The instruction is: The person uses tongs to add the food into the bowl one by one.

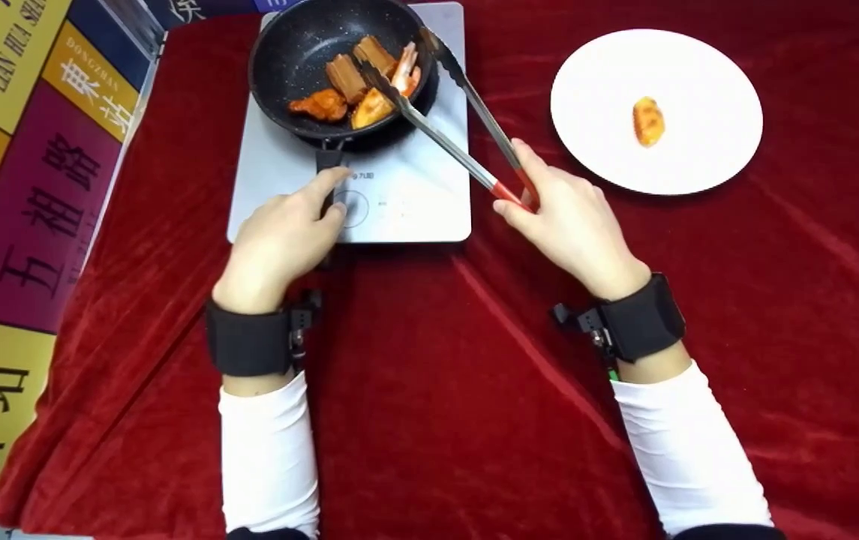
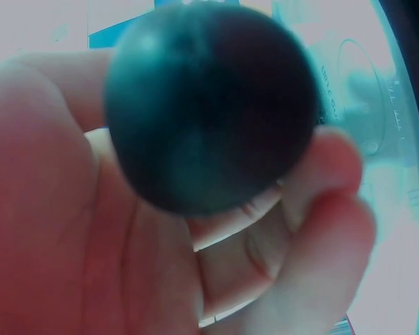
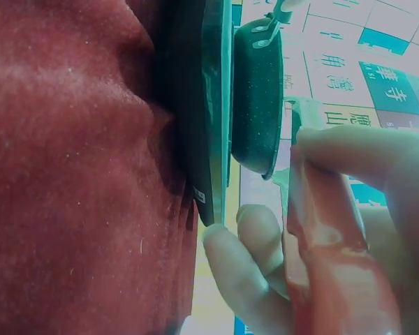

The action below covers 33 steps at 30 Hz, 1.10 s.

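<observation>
My left hand grips the black handle of a frying pan; the handle's rounded end fills much of the left wrist view. In my right hand are metal tongs with red grips. The tongs are spread: one tip overlaps the food in the pan, the other lies over the pan's right rim. Inside the pan are two brown ridged blocks, an orange-brown piece, a yellow piece and a pink-white shrimp-like piece.
The pan stands on a white induction cooktop. To the right is a white plate holding a yellow piece with brown marks. A wrinkled red cloth covers the table. Colourful panels with lettering line the left side.
</observation>
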### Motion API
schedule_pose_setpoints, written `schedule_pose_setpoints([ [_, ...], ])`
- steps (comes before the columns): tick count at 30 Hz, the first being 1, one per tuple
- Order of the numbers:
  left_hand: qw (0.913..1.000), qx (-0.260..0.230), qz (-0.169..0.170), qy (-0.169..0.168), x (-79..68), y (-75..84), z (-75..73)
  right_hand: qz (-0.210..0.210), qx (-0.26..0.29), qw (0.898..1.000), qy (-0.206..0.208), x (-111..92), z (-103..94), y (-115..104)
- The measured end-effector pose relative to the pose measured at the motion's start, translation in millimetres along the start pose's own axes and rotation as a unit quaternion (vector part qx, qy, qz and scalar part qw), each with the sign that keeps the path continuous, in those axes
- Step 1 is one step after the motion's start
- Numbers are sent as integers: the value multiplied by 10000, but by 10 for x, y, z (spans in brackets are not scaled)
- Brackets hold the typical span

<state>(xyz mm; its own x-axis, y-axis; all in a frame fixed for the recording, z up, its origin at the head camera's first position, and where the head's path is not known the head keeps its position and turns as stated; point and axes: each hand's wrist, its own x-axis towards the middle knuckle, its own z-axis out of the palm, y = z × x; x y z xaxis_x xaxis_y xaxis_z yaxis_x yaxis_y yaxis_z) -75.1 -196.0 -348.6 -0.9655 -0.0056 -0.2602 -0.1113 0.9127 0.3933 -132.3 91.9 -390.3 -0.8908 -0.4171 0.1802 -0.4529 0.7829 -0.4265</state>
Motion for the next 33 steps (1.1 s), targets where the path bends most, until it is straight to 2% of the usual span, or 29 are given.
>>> schedule_pose_setpoints([
  [9,10000,31,18,-7,4,21,-12,27,-15,10000,88,-109,-86,70],
  [18,10000,34,36,10,-8,21,-8,-141,-124,9993,319,-237,-149,147],
  [23,10000,38,27,-37,-5,30,-14,-26,-225,9985,494,-337,-214,213],
  [33,9999,38,102,26,-18,44,-7,344,-423,9970,541,-562,-343,431],
])
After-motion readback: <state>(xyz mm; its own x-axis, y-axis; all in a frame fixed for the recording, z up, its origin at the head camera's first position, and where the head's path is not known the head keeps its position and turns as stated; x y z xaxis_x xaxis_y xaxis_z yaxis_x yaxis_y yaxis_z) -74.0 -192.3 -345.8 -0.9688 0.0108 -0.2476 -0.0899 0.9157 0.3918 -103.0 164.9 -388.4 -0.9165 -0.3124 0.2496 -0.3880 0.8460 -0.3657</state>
